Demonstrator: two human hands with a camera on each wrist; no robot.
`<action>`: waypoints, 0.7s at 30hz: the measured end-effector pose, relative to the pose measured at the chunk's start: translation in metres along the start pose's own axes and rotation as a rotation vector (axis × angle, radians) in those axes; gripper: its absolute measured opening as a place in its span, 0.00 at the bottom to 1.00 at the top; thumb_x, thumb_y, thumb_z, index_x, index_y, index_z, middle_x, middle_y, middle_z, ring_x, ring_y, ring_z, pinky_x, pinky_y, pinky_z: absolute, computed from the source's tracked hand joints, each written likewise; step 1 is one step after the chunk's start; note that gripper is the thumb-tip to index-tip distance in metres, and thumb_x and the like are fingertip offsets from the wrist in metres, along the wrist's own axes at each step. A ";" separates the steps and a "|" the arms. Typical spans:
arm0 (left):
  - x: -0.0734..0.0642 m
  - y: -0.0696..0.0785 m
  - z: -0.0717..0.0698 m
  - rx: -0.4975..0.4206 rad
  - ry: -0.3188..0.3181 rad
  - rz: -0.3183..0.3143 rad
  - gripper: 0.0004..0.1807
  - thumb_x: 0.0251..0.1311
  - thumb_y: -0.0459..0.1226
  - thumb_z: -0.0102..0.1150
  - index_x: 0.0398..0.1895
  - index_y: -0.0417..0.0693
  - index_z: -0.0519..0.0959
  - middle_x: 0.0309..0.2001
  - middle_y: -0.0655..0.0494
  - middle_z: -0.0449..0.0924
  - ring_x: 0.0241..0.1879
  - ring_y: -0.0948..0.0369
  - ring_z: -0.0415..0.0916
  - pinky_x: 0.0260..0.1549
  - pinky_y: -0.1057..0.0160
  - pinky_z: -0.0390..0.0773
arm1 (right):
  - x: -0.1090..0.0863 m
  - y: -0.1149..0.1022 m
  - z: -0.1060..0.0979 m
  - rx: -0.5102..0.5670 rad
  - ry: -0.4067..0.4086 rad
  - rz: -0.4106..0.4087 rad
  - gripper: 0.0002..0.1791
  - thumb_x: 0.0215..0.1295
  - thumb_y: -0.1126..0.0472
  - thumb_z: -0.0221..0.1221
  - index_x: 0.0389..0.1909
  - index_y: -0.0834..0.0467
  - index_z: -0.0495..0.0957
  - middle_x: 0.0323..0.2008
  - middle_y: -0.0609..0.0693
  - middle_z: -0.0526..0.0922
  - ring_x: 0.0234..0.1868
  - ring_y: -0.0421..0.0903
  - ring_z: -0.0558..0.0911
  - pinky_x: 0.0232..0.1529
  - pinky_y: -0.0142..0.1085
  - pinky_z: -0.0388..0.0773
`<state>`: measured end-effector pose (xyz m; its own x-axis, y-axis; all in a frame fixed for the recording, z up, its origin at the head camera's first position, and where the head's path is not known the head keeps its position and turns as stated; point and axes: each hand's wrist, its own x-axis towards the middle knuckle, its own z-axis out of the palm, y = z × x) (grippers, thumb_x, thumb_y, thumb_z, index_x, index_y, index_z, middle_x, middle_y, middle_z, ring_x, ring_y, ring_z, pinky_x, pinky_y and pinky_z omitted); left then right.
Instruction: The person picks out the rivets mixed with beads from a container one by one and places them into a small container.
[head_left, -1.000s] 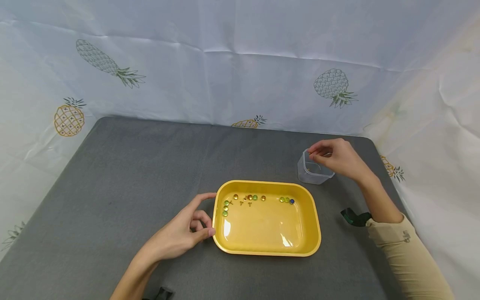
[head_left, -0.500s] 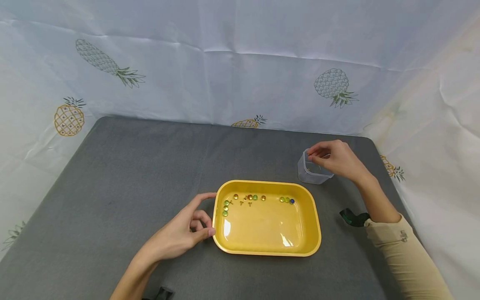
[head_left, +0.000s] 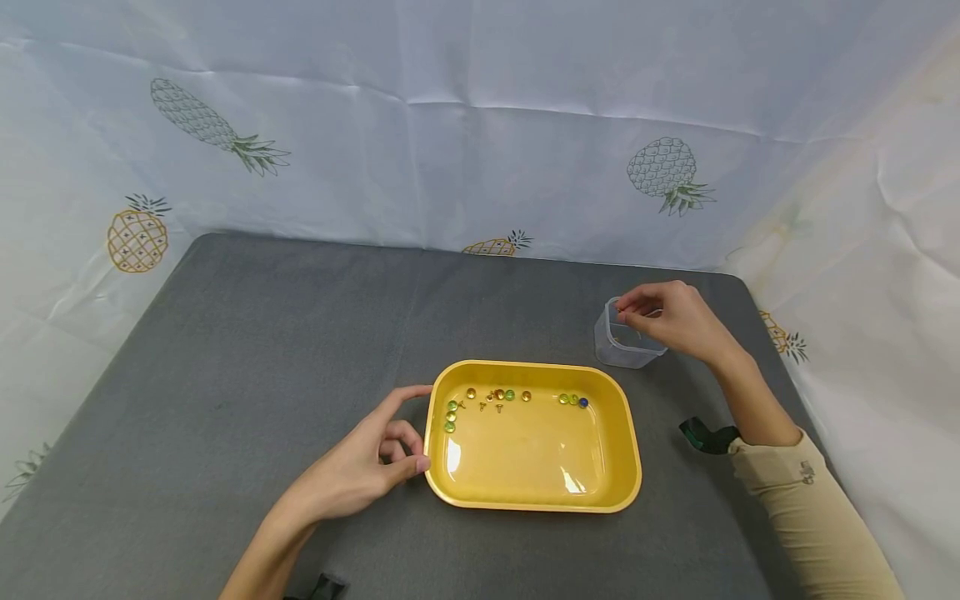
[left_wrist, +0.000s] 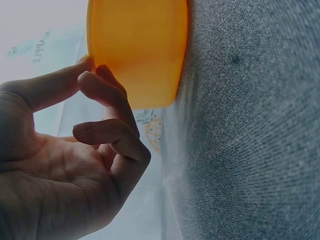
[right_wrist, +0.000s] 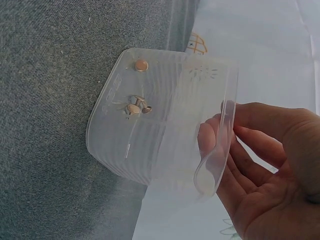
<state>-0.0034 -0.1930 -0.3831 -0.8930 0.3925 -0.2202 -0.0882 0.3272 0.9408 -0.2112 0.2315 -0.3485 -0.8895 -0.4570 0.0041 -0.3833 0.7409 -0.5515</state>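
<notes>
A yellow tray (head_left: 540, 492) lies on the grey table. My left hand (head_left: 360, 462) holds its left end, thumb on the rim and index finger at the far corner, the other fingers curled. Inside the tray are several green and amber glass beads (head_left: 452, 417), a blue bead (head_left: 583, 403) and small gold pins (head_left: 499, 408). Behind the tray's right end stands a clear plastic box (head_left: 618, 354). My right hand (head_left: 678, 317) reaches over its mouth, fingertips close to the thumb at the rim; I cannot tell what they pinch. Several copper-coloured pins (right_wrist: 134, 108) lie in the box.
A grey cloth covers the table (head_left: 300, 333). White curtains (head_left: 450, 167) printed with pineapples hang behind it and at both sides. A dark strap end (head_left: 708, 435) hangs by the right sleeve (head_left: 817, 517).
The right hand and forearm have shifted very slightly, staying over the clear box. The left hand and the yellow tray have stayed put.
</notes>
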 end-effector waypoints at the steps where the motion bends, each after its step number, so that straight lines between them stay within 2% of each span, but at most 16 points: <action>1: 0.000 0.000 0.000 0.000 0.000 0.000 0.44 0.71 0.33 0.69 0.84 0.50 0.56 0.37 0.50 0.83 0.27 0.59 0.80 0.29 0.67 0.78 | 0.000 0.000 0.000 0.001 0.001 0.000 0.09 0.73 0.66 0.67 0.50 0.63 0.89 0.44 0.58 0.93 0.40 0.40 0.87 0.41 0.22 0.80; 14: 0.000 -0.001 0.000 -0.006 -0.005 0.001 0.45 0.71 0.33 0.69 0.84 0.50 0.55 0.37 0.49 0.82 0.27 0.59 0.80 0.29 0.67 0.78 | -0.001 0.001 0.001 0.000 0.001 0.010 0.09 0.74 0.65 0.68 0.51 0.61 0.89 0.46 0.58 0.92 0.42 0.44 0.87 0.41 0.23 0.81; 21: 0.000 -0.001 0.000 -0.008 -0.005 0.008 0.44 0.71 0.32 0.69 0.84 0.49 0.55 0.37 0.50 0.83 0.27 0.59 0.80 0.30 0.67 0.78 | -0.001 0.001 0.000 0.009 0.009 0.013 0.10 0.73 0.65 0.68 0.51 0.61 0.89 0.46 0.58 0.92 0.42 0.43 0.87 0.42 0.22 0.80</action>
<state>-0.0037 -0.1933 -0.3838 -0.8916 0.3990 -0.2140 -0.0848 0.3171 0.9446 -0.2107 0.2327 -0.3495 -0.8967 -0.4426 0.0042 -0.3690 0.7425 -0.5591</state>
